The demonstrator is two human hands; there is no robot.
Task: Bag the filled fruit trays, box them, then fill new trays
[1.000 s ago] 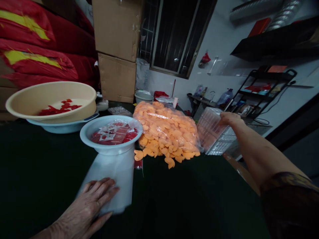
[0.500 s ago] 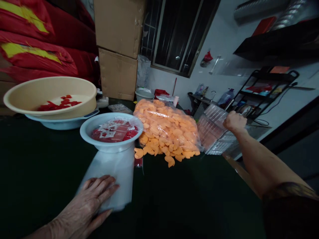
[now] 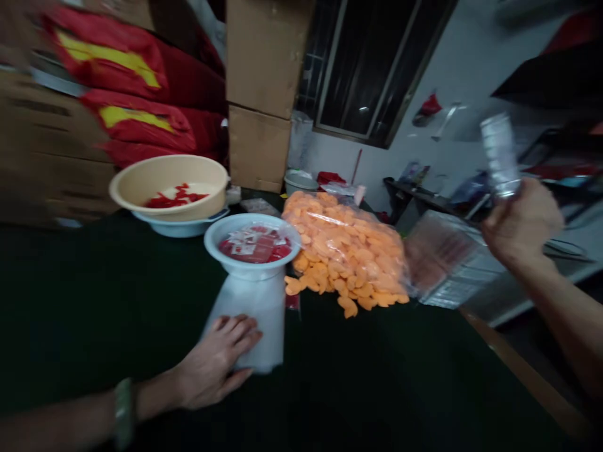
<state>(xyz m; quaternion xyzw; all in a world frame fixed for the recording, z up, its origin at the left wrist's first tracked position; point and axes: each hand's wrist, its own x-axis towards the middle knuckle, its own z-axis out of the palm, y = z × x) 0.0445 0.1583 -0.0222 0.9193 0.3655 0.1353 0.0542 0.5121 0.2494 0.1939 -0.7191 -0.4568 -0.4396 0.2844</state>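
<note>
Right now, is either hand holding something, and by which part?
The right hand holds a clear, ridged plastic container by its lower end. The left hand only rests on whitish, translucent, flat plastic sheets.

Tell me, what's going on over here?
A person's left hand rests on a white stack, with a light blue basin of red packets at its far end. The right hand holds up a blurred, clear item near clear containers. Between basin and containers lies a bag of orange pieces, some loose on the dark table.

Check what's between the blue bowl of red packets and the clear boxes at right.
In the head view, a bag of orange pieces, loose ones along its near edge, separates bowl and boxes.
</note>
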